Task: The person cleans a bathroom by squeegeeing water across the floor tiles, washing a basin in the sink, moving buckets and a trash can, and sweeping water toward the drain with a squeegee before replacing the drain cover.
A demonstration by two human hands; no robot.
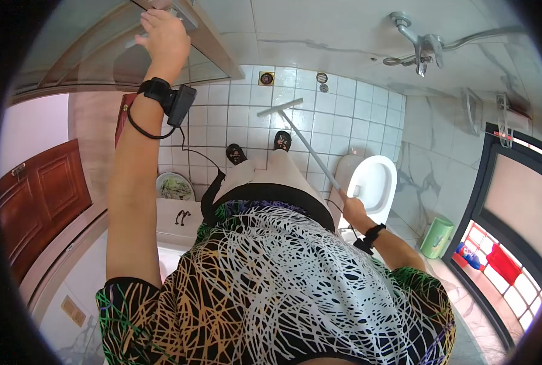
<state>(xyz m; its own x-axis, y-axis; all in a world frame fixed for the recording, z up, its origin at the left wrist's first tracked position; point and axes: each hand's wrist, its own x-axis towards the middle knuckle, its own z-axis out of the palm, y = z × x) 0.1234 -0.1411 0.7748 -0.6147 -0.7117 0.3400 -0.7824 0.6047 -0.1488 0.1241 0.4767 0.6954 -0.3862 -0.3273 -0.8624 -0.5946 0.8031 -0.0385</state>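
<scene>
My right hand [356, 214] is closed round the handle of a floor squeegee [310, 149]. The squeegee's long pole slants forward, and its flat blade rests on the white tiled floor [216, 115] ahead of my feet. High on the left, my left hand [164, 39] is raised to the edge of a framed glass door [94, 52], fingers curled over a metal handle there. The grip is partly hidden behind the hand. A black device is strapped to the left wrist, with a cable hanging from it.
A white toilet [375, 182] stands right of the pole. Two floor drains, one brass [266, 78] and one round [322, 78], lie ahead. A shower mixer [426, 48] juts from the wall. A basin [175, 186], a green bin [437, 237] and a window [508, 225] flank me.
</scene>
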